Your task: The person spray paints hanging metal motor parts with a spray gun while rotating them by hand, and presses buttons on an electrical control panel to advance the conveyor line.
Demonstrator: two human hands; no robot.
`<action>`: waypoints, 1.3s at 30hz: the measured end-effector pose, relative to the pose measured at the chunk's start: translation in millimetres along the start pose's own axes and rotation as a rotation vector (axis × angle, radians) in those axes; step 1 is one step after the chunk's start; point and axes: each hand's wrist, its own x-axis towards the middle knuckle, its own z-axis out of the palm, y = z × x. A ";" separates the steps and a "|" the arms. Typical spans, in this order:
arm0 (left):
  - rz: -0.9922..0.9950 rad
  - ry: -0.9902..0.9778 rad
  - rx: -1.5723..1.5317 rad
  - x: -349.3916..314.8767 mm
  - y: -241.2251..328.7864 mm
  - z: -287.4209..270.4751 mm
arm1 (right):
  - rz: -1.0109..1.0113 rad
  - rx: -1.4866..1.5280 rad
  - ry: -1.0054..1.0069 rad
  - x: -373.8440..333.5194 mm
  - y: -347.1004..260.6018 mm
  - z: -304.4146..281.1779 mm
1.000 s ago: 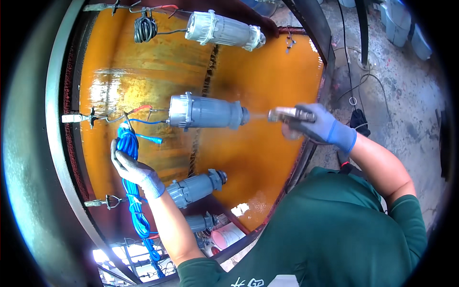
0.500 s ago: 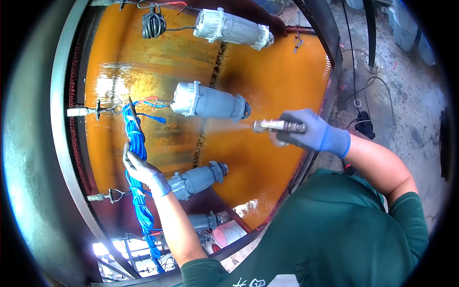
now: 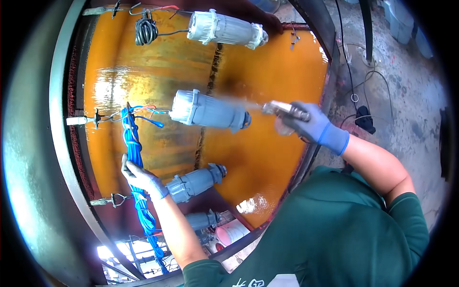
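My right hand, in a blue-grey glove, grips a metal spray gun. A pale mist runs leftward from its nozzle onto a grey cylindrical motor with a ribbed, whiter left end. That motor hangs by its cable from a hook on the left. Below it, my gloved left hand is closed around a long tied bundle of blue cable. Just right of this hand hangs another grey motor. The fingers' far side is hidden.
A paler motor with a coiled dark cable hangs above; another motor hangs below. Behind them is an orange-coated panel. A metal frame curves along the left. A pink bucket stands low; hoses cross the concrete floor.
The spray gun in my right hand has shifted slightly up and right, its mist now reaching the motor's upper side. My left hand and the cable bundle have dropped a little.
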 end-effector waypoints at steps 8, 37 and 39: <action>-0.067 -0.027 0.104 16.2 -36.5 -17.0 | 0.035 0.032 -0.210 -3.9 39.9 -17.5; 0.032 -0.026 0.424 33.8 -121.7 -20.8 | 0.006 0.343 -0.056 5.5 14.5 -32.6; 0.019 -0.011 0.452 29.9 -111.7 -14.5 | -0.002 0.316 -0.122 7.0 6.2 -29.9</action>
